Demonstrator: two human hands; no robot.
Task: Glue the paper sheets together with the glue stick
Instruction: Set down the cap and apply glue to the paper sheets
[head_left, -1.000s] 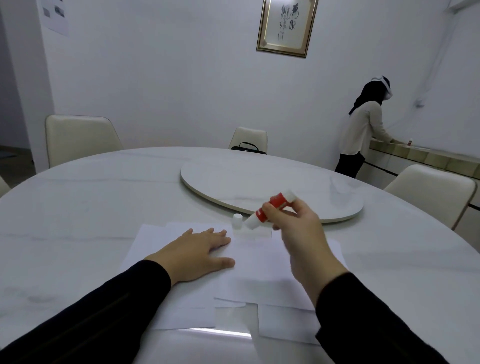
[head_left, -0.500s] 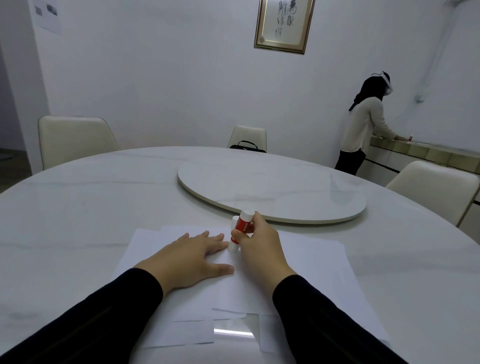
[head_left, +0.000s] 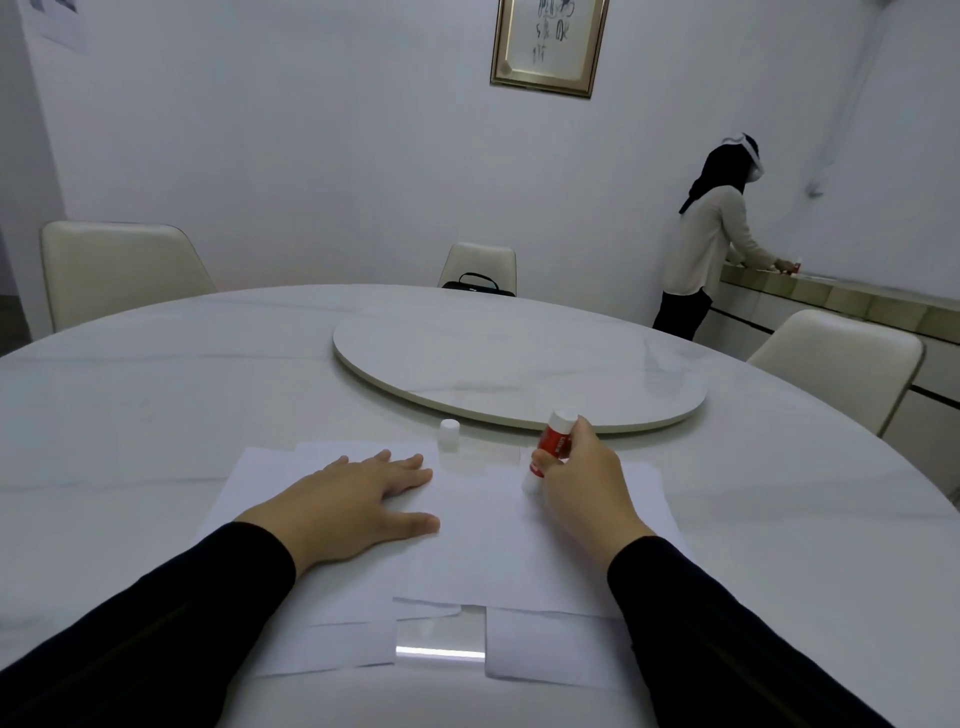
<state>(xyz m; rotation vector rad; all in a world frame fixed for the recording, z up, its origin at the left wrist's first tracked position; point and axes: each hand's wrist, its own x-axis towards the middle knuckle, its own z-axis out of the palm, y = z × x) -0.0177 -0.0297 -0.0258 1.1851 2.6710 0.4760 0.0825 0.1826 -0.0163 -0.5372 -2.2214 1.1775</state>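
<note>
Several paper sheets (head_left: 498, 551) overlap at the surface's near edge; thin and light, they would likely slide unless pinned. The left hand (head_left: 353, 506) presses them flat, fingers straight. The right hand (head_left: 582, 483) grips the rigid glue stick (head_left: 550, 449) at mid-barrel, tip on paper. Its cap (head_left: 449, 432) stands by the turntable (head_left: 519, 374) in a white-walled room.
</note>
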